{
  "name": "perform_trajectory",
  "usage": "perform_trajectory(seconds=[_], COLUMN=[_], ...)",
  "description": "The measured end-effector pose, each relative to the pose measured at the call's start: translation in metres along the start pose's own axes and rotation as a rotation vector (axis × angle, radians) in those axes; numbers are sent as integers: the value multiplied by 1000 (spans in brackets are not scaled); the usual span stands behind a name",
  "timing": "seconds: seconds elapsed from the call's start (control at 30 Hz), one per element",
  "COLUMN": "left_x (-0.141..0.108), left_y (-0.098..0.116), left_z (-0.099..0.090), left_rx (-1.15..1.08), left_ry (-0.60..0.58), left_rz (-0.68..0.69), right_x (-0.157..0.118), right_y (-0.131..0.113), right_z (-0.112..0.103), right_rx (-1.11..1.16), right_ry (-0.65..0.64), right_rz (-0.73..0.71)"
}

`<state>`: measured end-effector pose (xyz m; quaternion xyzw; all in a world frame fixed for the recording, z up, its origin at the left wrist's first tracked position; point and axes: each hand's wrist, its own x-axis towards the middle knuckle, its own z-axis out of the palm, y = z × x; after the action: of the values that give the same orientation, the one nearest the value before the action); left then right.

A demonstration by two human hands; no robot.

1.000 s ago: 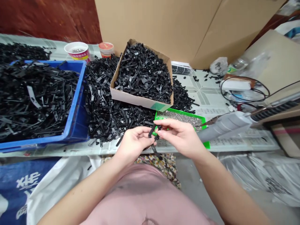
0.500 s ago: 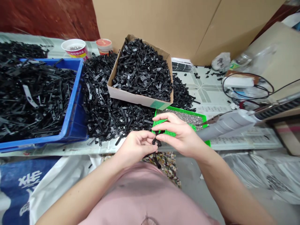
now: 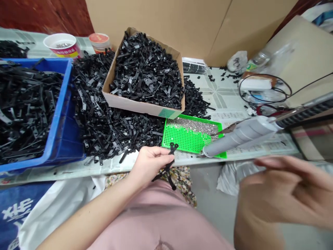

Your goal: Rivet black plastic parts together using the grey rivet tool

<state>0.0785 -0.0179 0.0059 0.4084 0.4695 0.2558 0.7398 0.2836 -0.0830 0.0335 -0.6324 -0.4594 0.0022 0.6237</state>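
Observation:
My left hand (image 3: 149, 163) pinches several slim black plastic arms (image 3: 171, 180) with round ends, held over my lap in front of the table edge. Two of the ends cross just above the thumb; the fingers hide the middle. Out at the lower right, my right hand (image 3: 281, 194) is raised close to the camera and smeared by motion, so its grip is unclear. A grey electric screwdriver (image 3: 234, 137) slants in from the right, its tip beside the green perforated tray (image 3: 179, 137). Small silver screws (image 3: 195, 124) lie along that tray's back part.
A cardboard box (image 3: 135, 104) heaped with black parts stands on a loose pile (image 3: 119, 132) of more. At the left is a full blue crate (image 3: 66, 100). Behind stand a paper bowl (image 3: 61, 43) and a lidded tub (image 3: 99, 41). A black cable (image 3: 288, 91) loops at the right.
My right hand has left the black parts and swung far to the right, nearer the camera. My left hand keeps hold of them. The view has shifted slightly right.

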Motion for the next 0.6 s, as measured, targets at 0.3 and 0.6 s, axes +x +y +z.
perform_trajectory(seconds=[0.3, 0.6], left_x=[40, 57], left_y=[-45, -56], left_z=[57, 88], left_rx=[-59, -119], left_ry=[77, 202], left_rz=[-104, -136], right_x=[31, 43], right_y=[49, 95], right_z=[-4, 23], right_rx=[257, 607], right_ry=[-466, -1], right_rz=[292, 211])
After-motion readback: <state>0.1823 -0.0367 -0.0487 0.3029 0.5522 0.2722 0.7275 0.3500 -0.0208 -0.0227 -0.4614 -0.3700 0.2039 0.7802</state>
